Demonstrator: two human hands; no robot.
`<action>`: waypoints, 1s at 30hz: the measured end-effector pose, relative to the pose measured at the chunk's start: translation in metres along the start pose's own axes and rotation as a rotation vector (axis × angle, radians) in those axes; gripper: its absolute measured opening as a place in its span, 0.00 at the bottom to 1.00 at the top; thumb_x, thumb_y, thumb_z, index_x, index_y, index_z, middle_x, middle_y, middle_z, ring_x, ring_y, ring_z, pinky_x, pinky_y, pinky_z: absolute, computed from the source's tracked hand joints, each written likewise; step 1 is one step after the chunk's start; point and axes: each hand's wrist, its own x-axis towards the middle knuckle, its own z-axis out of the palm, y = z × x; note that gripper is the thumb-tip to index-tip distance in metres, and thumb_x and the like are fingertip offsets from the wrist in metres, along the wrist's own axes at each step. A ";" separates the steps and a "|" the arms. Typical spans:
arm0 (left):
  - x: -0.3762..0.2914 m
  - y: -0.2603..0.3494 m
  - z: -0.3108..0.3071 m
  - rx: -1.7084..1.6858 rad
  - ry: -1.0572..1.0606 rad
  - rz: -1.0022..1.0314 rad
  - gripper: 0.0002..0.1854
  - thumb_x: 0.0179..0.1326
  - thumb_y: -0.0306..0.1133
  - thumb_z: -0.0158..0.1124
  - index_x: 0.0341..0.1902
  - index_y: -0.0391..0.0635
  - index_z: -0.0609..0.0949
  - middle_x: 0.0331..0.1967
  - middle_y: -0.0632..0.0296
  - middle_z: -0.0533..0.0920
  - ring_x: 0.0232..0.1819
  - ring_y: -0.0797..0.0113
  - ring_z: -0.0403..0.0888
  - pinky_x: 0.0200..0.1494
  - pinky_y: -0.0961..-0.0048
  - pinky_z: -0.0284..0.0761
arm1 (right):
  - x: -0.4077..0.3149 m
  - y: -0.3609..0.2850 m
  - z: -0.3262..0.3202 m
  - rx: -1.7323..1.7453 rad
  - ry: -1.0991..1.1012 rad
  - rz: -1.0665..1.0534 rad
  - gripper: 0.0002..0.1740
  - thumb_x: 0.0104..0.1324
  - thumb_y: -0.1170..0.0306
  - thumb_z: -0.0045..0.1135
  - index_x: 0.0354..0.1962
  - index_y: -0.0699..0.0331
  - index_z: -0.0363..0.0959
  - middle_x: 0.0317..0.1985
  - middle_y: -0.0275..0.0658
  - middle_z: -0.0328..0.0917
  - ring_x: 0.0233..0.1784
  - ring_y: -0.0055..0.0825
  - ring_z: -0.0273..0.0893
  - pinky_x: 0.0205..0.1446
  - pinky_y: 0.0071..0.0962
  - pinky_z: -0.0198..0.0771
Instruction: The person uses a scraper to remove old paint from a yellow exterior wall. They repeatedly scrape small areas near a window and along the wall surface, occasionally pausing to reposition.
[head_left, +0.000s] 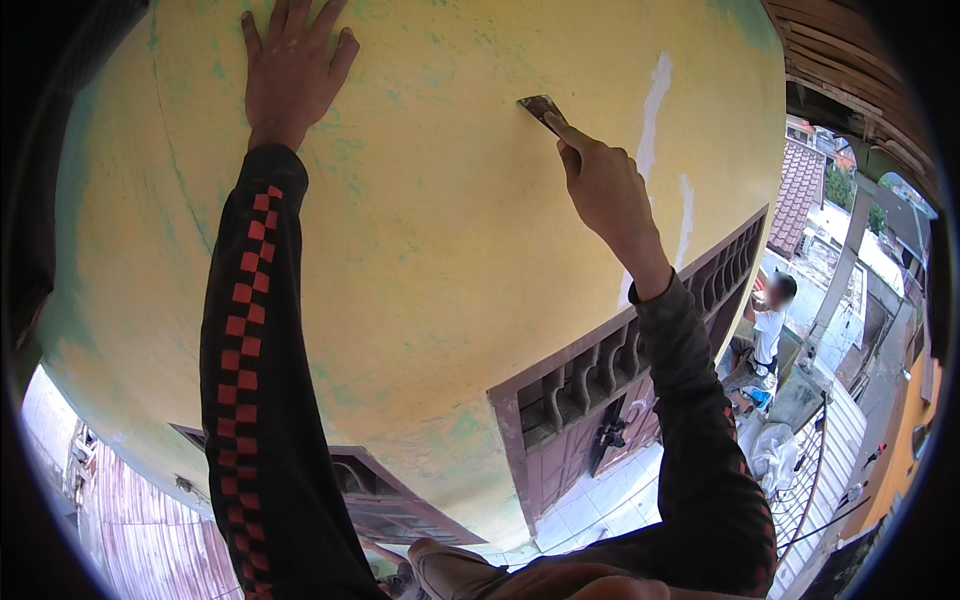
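A yellow painted wall (420, 247) with worn green patches fills most of the view. My left hand (292, 79) lies against it at the upper left, fingers spread, holding nothing. In my right hand (606, 184) is a putty knife (540, 111); its dark, stained blade meets or nearly meets the wall, and the grip is hidden in my fist. Right of this hand, a long white filler streak (654, 112) runs down the wall. A shorter white streak (685, 217) shows above the brown door frame. A thin crack (176, 176) curves down the wall at the left.
Below right stand brown doors (559, 472) under a vent grille (581, 379), with white floor tiles (592, 502) far down. A person (769, 330) in a white shirt works at the right near a railing (821, 442). Wooden roof boards (847, 52) hang at the upper right; corrugated roofing (142, 517) lies lower left.
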 end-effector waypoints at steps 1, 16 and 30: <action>-0.001 -0.001 0.000 -0.013 0.022 0.009 0.29 0.72 0.45 0.52 0.77 0.66 0.68 0.78 0.64 0.66 0.81 0.58 0.57 0.77 0.33 0.54 | -0.001 -0.003 -0.004 -0.012 -0.023 0.010 0.22 0.78 0.65 0.50 0.67 0.46 0.74 0.25 0.50 0.82 0.30 0.51 0.83 0.35 0.50 0.77; -0.001 0.008 -0.011 -0.003 -0.073 -0.013 0.31 0.72 0.45 0.55 0.76 0.52 0.70 0.80 0.52 0.62 0.84 0.50 0.51 0.82 0.34 0.40 | -0.013 -0.007 0.012 0.029 0.009 -0.025 0.21 0.81 0.65 0.47 0.68 0.45 0.74 0.17 0.51 0.71 0.16 0.44 0.68 0.30 0.44 0.66; 0.001 0.006 -0.008 0.001 -0.029 -0.034 0.29 0.73 0.47 0.51 0.77 0.65 0.69 0.78 0.63 0.66 0.80 0.56 0.59 0.78 0.33 0.53 | -0.022 -0.015 0.011 0.059 -0.021 0.001 0.23 0.80 0.67 0.49 0.70 0.48 0.71 0.25 0.54 0.78 0.24 0.51 0.78 0.33 0.45 0.72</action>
